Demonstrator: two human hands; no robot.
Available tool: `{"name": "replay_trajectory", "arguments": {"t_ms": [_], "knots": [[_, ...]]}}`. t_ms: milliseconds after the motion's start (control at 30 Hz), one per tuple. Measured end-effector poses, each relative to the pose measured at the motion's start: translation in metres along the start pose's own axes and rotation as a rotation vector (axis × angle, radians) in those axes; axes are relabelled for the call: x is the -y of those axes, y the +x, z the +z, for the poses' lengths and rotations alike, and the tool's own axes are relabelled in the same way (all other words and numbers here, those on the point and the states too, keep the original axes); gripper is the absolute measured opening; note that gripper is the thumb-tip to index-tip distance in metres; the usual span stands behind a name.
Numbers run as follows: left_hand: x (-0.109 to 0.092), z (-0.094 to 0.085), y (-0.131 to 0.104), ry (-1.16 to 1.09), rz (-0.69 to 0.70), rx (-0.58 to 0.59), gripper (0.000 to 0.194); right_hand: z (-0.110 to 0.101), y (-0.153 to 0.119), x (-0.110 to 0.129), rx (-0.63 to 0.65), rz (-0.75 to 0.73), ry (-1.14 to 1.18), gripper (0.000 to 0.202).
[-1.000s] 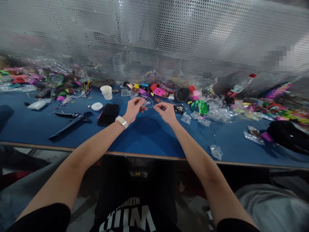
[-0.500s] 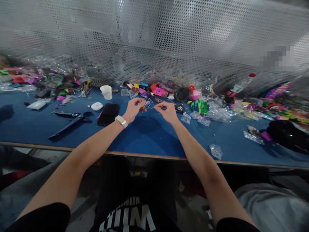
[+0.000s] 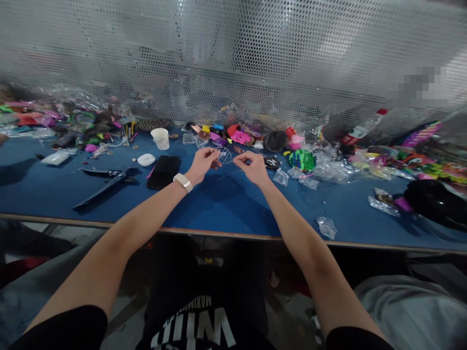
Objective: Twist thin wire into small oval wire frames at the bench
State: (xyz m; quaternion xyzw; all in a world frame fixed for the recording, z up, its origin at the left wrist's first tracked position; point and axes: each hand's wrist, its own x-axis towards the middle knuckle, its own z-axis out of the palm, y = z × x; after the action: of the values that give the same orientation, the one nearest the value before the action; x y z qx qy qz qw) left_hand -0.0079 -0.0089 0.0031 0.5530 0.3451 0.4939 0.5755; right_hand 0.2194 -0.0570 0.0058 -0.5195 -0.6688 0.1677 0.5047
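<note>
My left hand (image 3: 203,163), with a pale band on its wrist, pinches the left rim of a small round wire frame (image 3: 226,156) crossed by thin strands. The frame is held up above the blue table. Just to its right, my right hand (image 3: 253,165) has thumb and forefinger pressed together. A fine wire (image 3: 229,175) runs down and left from those fingertips; its exact path to the frame is too thin to follow. The fingertips of my left hand partly hide the frame's edge.
A black phone (image 3: 164,172), white case (image 3: 146,160), paper cup (image 3: 160,139) and dark scissors-like tool (image 3: 105,190) lie to the left. Colourful pieces and clear bags line the perforated metal screen (image 3: 255,58). A bottle (image 3: 359,132) leans at right. Part of another person's hand (image 3: 3,139) shows far left.
The wire frame has tilted slightly between my hands, which keep nearly the same place. Part of another person's hand has come in at the far left edge.
</note>
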Motion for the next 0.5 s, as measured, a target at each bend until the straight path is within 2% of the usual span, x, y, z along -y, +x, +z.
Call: {"name": "replay_trajectory", "arguments": {"t_ms": [167,500], "knots": [[0.0036,0.0005,0.0027,0.010,0.015,-0.020,0.031,-0.0006,0.0002,0.0006,0.001,-0.007,-0.010,0.020],[0.0022,-0.0007,0.0001,0.036,0.071,-0.041,0.024,-0.0006,-0.0008,0.0028,-0.006,0.001,-0.001,0.015]]}}
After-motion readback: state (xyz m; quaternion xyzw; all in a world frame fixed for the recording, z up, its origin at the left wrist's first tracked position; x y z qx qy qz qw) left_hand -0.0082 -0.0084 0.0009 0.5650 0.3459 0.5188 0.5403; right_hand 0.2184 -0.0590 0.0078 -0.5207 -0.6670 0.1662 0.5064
